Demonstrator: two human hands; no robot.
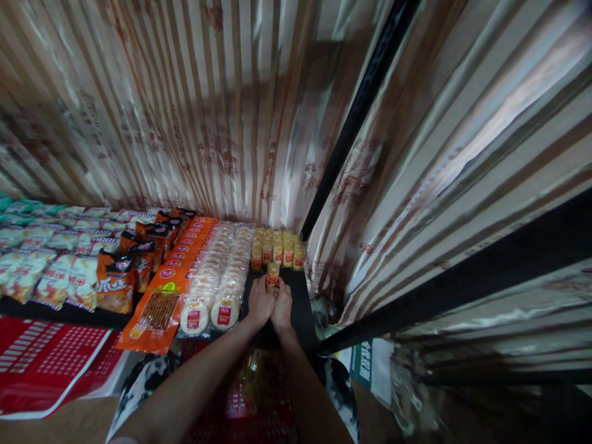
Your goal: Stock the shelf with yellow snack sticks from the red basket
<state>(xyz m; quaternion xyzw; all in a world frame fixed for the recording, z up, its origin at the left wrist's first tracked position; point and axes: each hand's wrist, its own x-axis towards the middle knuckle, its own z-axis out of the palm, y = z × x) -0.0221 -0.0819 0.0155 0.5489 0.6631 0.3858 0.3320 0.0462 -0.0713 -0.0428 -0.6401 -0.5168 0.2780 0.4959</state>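
1. Closest to the camera are two bare arms (208, 373), reaching in from about 6 o'clock.
2. The left hand (260, 302) and right hand (282, 306) are close together. Their fingers make a narrow pinch, both holding a small yellow pack (273, 273).
3. The pack is by the black shelf (303, 305), just this side of the rows of yellow packs (277, 254) at 12 o'clock. I can't tell if it touches them.
4. At 9 o'clock are round white packs (224, 316), with orange packs (160, 311) past them.
5. The step looks like holding the pack by the front of the rows. Moving it seems to need a soft, steady pinch, so nothing gets bumped.
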